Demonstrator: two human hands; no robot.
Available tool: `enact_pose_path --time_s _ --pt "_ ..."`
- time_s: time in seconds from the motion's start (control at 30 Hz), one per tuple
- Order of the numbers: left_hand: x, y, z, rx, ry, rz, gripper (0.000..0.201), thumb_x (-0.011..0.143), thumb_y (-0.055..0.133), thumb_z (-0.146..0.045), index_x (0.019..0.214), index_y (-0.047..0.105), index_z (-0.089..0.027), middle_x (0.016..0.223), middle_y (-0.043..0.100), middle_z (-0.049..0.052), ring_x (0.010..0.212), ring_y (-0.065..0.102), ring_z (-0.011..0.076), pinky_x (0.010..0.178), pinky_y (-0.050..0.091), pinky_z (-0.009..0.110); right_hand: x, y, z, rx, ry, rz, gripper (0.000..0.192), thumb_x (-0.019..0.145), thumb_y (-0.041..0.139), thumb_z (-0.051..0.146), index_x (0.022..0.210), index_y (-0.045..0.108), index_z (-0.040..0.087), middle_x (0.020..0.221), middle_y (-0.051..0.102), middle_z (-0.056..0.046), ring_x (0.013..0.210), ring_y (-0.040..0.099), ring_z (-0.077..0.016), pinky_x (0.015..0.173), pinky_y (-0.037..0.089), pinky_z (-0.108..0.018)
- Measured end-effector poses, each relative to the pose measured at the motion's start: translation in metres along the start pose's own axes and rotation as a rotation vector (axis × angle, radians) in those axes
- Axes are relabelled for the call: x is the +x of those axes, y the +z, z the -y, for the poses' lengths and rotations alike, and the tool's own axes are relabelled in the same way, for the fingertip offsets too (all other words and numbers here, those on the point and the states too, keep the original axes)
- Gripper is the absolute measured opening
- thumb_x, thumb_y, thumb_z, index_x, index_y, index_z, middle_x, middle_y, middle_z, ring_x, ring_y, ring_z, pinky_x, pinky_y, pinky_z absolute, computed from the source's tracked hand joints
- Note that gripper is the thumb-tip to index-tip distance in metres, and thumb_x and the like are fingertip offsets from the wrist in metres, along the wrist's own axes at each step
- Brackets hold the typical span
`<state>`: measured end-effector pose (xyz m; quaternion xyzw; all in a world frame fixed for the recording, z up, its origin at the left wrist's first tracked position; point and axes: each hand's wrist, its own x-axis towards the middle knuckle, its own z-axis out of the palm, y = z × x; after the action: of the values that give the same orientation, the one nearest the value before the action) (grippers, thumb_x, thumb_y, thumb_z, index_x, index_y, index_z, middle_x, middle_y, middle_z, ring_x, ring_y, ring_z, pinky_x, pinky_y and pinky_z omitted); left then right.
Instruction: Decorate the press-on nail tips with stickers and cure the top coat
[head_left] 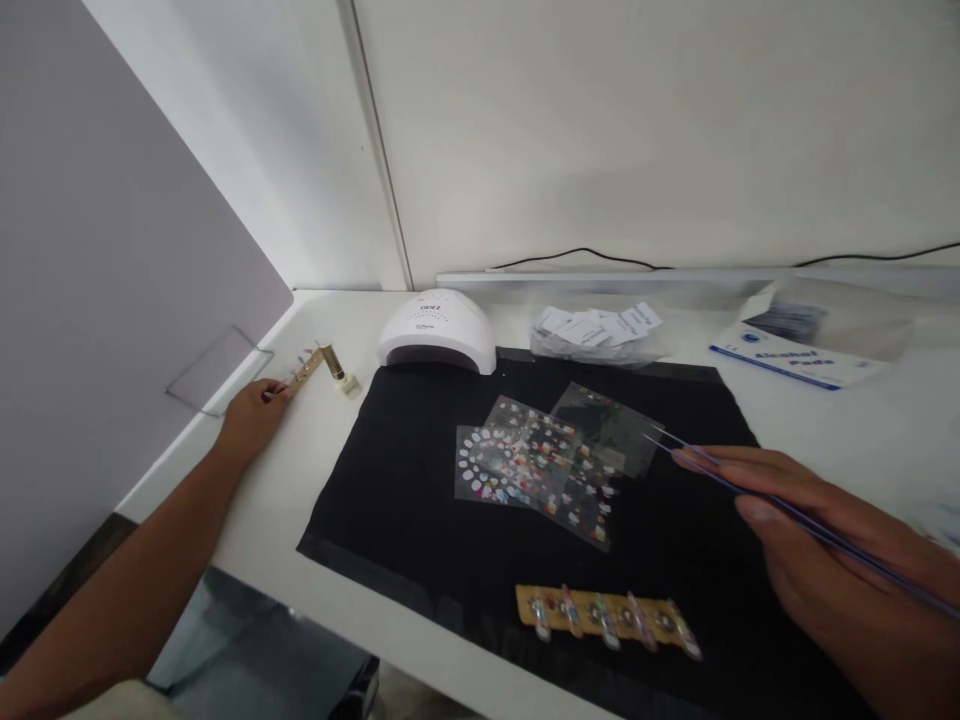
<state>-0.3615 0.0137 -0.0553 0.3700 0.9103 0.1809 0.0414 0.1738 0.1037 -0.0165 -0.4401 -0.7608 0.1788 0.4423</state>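
A gold-coloured strip [306, 370] bearing a few small coloured nail tips is seen at the far left of the white table [300, 470], lying aslant, its near end pinched in the fingers of the left hand [251, 418]; its far end lies just beside a small bottle [339, 370] with a gold cap, tipped on its side. Thin violet tweezers [757, 495] are gripped between thumb and fingers of the right hand [817, 545], their two slender points held slightly apart above a black mat [420, 520]. Under and beside those points, overlapping clear nail sticker sheets [536, 465] printed with small white and multicoloured motifs are spread at the middle of the mat. A second gold strip [607, 612], carrying a row of decorated nail tips, lies near the mat's front edge. A white domed nail lamp [439, 330] stands at the mat's far left corner. A heap of small white packets [600, 328] is shown behind the mat, and a blue-and-white box of alcohol pads [787, 355] lies to the far right. A black cable [585, 255] runs along the wall.
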Motion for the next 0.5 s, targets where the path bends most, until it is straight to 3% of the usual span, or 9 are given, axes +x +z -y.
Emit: enact_pose_path --time_s 0.2,0.5 --pt "0.0 -0.002 0.001 0.006 -0.047 0.019 0.032 0.095 0.06 -0.034 0.121 0.06 -0.015 0.12 0.063 0.009 0.102 0.064 0.0233 0.086 0.056 0.043 0.0 0.001 -0.013 0.201 -0.138 0.015 0.019 0.089 0.059 0.017 0.097 0.071 0.028 0.103 0.076 -0.004 0.097 0.071 -0.0174 0.09 0.052 -0.029" --pt "0.0 -0.002 -0.007 0.044 -0.07 0.021 0.033 0.095 0.06 -0.035 0.121 0.06 -0.015 0.12 0.063 0.009 0.102 0.064 0.024 0.086 0.056 0.043 0.001 0.0 -0.01 0.297 -0.191 0.032 0.021 0.09 0.058 0.017 0.102 0.072 0.028 0.103 0.076 -0.005 0.098 0.072 -0.0192 0.087 0.058 -0.033"
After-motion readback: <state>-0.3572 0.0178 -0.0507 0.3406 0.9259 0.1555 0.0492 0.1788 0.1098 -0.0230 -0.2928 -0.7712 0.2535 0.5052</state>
